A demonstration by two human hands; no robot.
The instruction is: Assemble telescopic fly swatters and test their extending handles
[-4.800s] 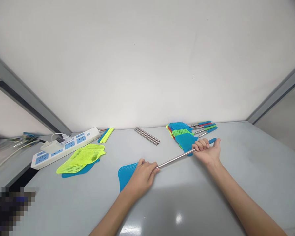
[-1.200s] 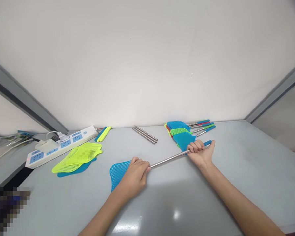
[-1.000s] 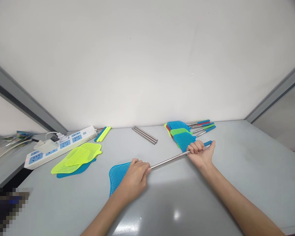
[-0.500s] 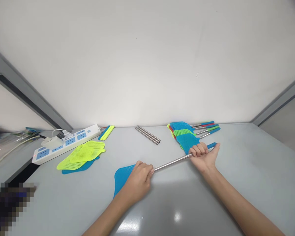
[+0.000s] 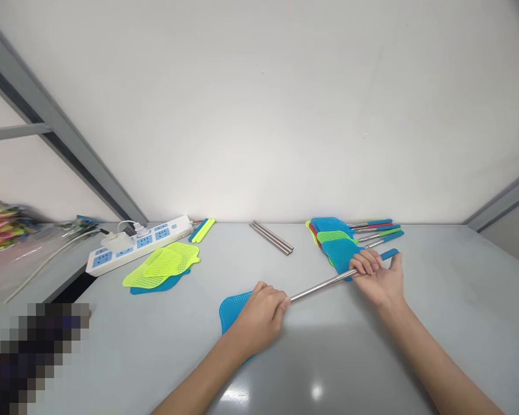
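Note:
A fly swatter (image 5: 318, 286) with a blue mesh head, a metal rod and a blue grip is held between my two hands. My left hand (image 5: 263, 317) is closed round the rod close to the head and hides part of that head. My right hand (image 5: 378, 279) has its fingers curled over the rod's other end, with the blue grip slanting up past the thumb. Just behind the right hand lies a pile of finished-looking fly swatters (image 5: 335, 239) in blue, green, red and yellow, their grips pointing right.
Several metal rods (image 5: 271, 237) lie by the wall. To the left are loose yellow and blue swatter heads (image 5: 168, 265), yellow and blue grips (image 5: 204, 230), and a white power strip (image 5: 140, 245) with plugs. Plastic bags (image 5: 8, 230) lie farther left.
The view has turned leftward, so everything sits farther right in the picture. Both hands keep hold of the fly swatter, with little change in their grip.

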